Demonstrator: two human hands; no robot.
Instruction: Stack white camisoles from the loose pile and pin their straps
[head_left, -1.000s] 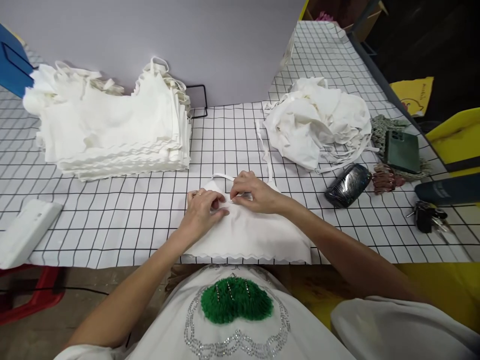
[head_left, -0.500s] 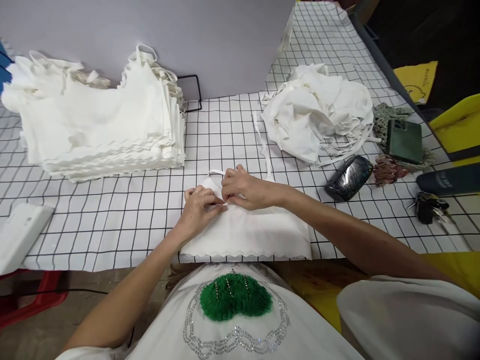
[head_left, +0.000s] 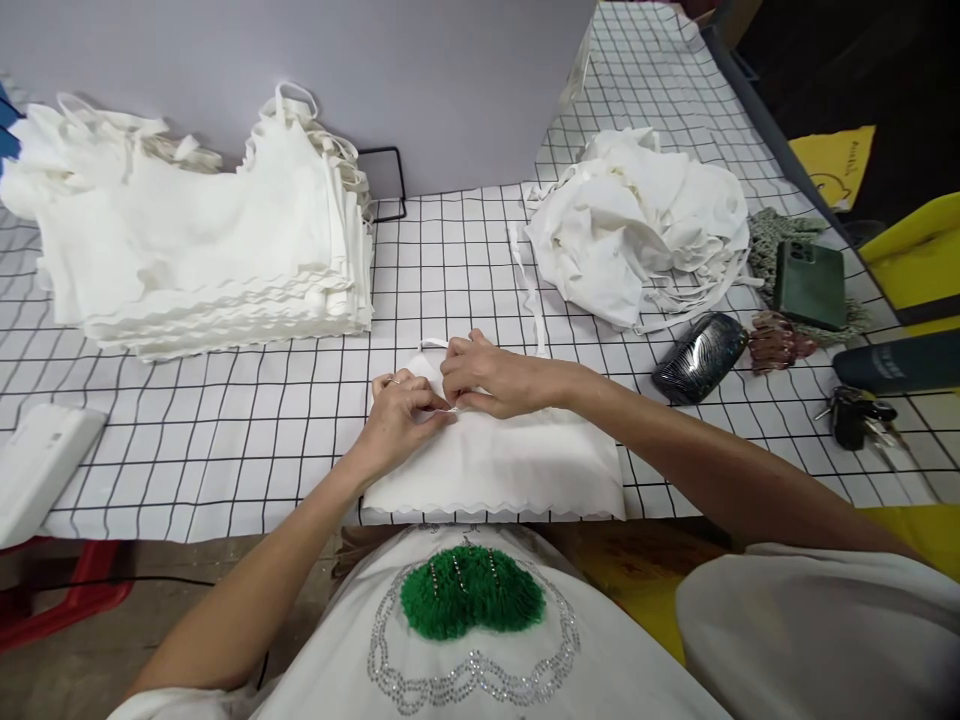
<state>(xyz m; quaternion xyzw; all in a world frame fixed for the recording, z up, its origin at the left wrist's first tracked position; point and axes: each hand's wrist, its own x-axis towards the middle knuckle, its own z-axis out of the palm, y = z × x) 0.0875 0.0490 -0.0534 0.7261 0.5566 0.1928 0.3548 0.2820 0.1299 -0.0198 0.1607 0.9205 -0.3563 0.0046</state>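
A white garment with thin straps and a scalloped hem (head_left: 510, 465) lies flat at the table's front edge. My left hand (head_left: 401, 415) pinches its upper edge from the left, a ring on one finger. Right beside it, my right hand (head_left: 487, 378) has its fingers closed on the same edge. Both sets of fingertips almost meet there, and whatever small detail lies between them is hidden. One strap loops up behind the hands, and another runs toward the back on the right.
Folded white garments (head_left: 202, 240) are stacked at the back left, with a loose white heap (head_left: 637, 225) at the back right. A glossy black case (head_left: 699, 357), green phone (head_left: 810, 283), keys (head_left: 859, 418) and dark bottle (head_left: 900, 360) lie right. A white box (head_left: 49, 470) sits far left.
Almost nothing differs. Both hands keep their grip on the garment's upper edge, and the whole view has shifted very slightly.
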